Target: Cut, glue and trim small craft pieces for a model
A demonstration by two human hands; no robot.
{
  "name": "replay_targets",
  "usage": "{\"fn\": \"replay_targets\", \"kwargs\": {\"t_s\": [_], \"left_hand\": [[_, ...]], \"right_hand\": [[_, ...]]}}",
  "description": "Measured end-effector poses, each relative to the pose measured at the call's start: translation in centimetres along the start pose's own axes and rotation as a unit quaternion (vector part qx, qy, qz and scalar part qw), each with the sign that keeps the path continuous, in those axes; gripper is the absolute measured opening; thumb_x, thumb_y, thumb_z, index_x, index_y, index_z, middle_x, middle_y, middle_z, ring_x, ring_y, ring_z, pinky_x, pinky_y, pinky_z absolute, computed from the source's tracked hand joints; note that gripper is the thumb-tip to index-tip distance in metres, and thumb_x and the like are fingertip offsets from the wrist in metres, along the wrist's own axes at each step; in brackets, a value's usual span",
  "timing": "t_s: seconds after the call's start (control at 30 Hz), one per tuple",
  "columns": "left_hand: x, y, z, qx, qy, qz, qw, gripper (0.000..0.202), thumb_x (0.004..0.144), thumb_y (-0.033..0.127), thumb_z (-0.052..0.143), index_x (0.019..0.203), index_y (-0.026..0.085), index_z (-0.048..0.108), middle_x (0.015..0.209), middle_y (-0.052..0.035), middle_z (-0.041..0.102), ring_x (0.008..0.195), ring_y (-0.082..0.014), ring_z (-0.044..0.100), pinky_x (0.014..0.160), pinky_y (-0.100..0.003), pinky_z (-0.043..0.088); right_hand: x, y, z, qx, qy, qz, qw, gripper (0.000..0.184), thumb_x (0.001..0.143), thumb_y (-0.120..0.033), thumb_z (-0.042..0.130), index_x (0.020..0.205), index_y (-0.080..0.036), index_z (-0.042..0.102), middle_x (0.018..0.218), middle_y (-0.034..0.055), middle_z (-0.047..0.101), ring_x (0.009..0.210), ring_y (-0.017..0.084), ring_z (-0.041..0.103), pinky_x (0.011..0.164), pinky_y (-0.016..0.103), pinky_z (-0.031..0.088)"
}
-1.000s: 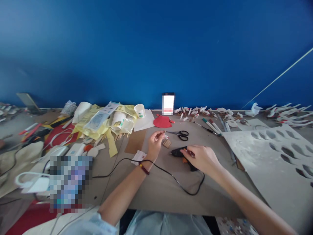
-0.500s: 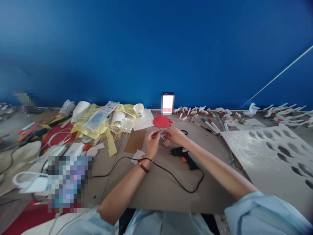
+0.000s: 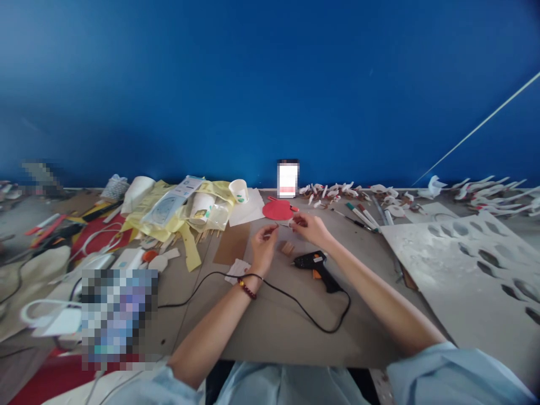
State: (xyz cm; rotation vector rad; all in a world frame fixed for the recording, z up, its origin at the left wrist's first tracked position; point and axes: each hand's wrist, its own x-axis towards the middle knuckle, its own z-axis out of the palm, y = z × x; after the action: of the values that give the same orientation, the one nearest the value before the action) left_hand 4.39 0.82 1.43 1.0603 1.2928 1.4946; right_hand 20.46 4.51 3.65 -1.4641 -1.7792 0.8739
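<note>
My left hand (image 3: 264, 243) is raised over the middle of the table, thumb and fingertips pinched together on something too small to name. To its right, my right hand (image 3: 311, 229) is also closed at the fingertips, and what it grips is hard to make out. A thin pale sliver shows between the two hands, which are a little apart. Just beyond them lies a red round piece (image 3: 277, 210). Short wooden sticks (image 3: 287, 248) rest below the fingers. A black glue gun (image 3: 317, 264) lies under my right forearm, its cord crossing my left wrist.
A brown card (image 3: 233, 244) and crumpled paper (image 3: 238, 270) lie left of my hands. Paper cups (image 3: 239, 192) and yellow packaging (image 3: 160, 214) crowd the back left. Markers (image 3: 368, 216) and a white sheet with cut-out holes (image 3: 426, 264) are at right. A lit phone (image 3: 288, 179) stands against the blue wall.
My hands have drawn slightly apart, the right one moving a little to the right. The short sticks beneath them show more. The glue gun has stayed put.
</note>
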Motion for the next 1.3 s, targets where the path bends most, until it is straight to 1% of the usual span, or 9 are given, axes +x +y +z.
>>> {"fn": "replay_targets", "kwargs": {"t_s": [0.07,0.13,0.23,0.37,0.53,0.7,0.87,1.07,1.3], "left_hand": [[-0.1,0.0,0.0,-0.001,-0.002,-0.002,1.000,0.015,0.069,0.028,0.067,0.080,0.017,0.069,0.082,-0.0038,0.070,0.076,-0.0152,0.062,0.071,-0.026,0.047],[-0.2,0.1,0.0,0.001,-0.007,-0.003,1.000,0.014,0.068,0.026,0.068,0.078,0.017,0.069,0.080,-0.0036,0.070,0.075,-0.0152,0.061,0.071,-0.026,0.046],[-0.3,0.4,0.0,0.011,-0.015,-0.002,1.000,0.012,0.069,0.025,0.067,0.077,0.017,0.070,0.079,-0.0042,0.070,0.075,-0.0154,0.061,0.072,-0.027,0.046],[-0.5,0.9,0.0,0.020,-0.021,-0.004,1.000,0.013,0.068,0.026,0.068,0.077,0.017,0.070,0.079,-0.0047,0.070,0.074,-0.0156,0.061,0.071,-0.027,0.046],[-0.5,0.7,0.2,0.023,-0.037,-0.018,0.999,0.014,0.067,0.025,0.069,0.077,0.015,0.069,0.077,-0.0045,0.069,0.072,-0.0150,0.061,0.070,-0.026,0.046],[-0.4,0.0,0.3,0.017,-0.041,-0.028,0.999,0.014,0.066,0.023,0.069,0.077,0.015,0.070,0.078,-0.0044,0.070,0.073,-0.0147,0.062,0.070,-0.026,0.046],[-0.3,-0.1,0.2,0.022,-0.035,-0.030,0.999,0.014,0.065,0.023,0.070,0.076,0.015,0.070,0.078,-0.0039,0.070,0.072,-0.0145,0.062,0.070,-0.026,0.046],[-0.3,-0.4,0.2,0.022,-0.040,-0.024,0.999,0.013,0.065,0.022,0.070,0.076,0.015,0.071,0.076,-0.0035,0.071,0.070,-0.0138,0.062,0.069,-0.025,0.046],[-0.3,-0.4,0.2,0.035,-0.049,-0.021,0.998,0.015,0.065,0.026,0.070,0.077,0.016,0.071,0.077,-0.0036,0.071,0.070,-0.0144,0.062,0.069,-0.026,0.047]], "right_hand": [[-0.3,0.3,-0.3,0.097,-0.009,0.023,0.995,0.023,0.078,-0.037,0.060,0.088,-0.017,0.063,0.078,0.0046,0.070,0.067,0.016,0.065,0.062,0.026,0.049],[-0.5,0.5,-0.3,0.177,-0.021,0.030,0.983,0.029,0.075,-0.044,0.062,0.087,-0.017,0.064,0.082,0.0054,0.071,0.070,0.015,0.065,0.064,0.027,0.051],[-0.8,0.6,-0.2,0.232,-0.031,0.033,0.972,0.036,0.069,-0.047,0.068,0.088,-0.017,0.064,0.086,0.0063,0.071,0.075,0.016,0.066,0.067,0.028,0.052],[-0.9,0.6,0.0,0.202,-0.046,0.041,0.977,0.039,0.069,-0.046,0.069,0.092,-0.015,0.065,0.084,0.0075,0.071,0.067,0.014,0.064,0.062,0.027,0.051],[-1.0,0.5,0.1,0.158,-0.046,0.020,0.986,0.038,0.070,-0.047,0.069,0.090,-0.014,0.067,0.075,0.0045,0.069,0.058,0.013,0.059,0.055,0.025,0.047],[-1.1,0.3,0.0,0.155,-0.043,0.011,0.987,0.034,0.069,-0.045,0.070,0.085,-0.016,0.068,0.071,0.0034,0.067,0.059,0.015,0.059,0.055,0.026,0.045],[-1.1,0.1,0.0,0.152,-0.042,0.010,0.987,0.029,0.067,-0.043,0.070,0.080,-0.017,0.066,0.067,0.0025,0.066,0.058,0.015,0.059,0.056,0.027,0.045],[-1.0,0.3,0.1,0.159,-0.051,0.007,0.986,0.029,0.065,-0.043,0.071,0.077,-0.017,0.065,0.067,0.0022,0.067,0.059,0.015,0.060,0.056,0.026,0.046],[-1.0,0.4,0.3,0.165,-0.048,0.010,0.985,0.028,0.065,-0.043,0.070,0.076,-0.018,0.063,0.066,0.0022,0.068,0.058,0.015,0.061,0.056,0.026,0.046]]}}
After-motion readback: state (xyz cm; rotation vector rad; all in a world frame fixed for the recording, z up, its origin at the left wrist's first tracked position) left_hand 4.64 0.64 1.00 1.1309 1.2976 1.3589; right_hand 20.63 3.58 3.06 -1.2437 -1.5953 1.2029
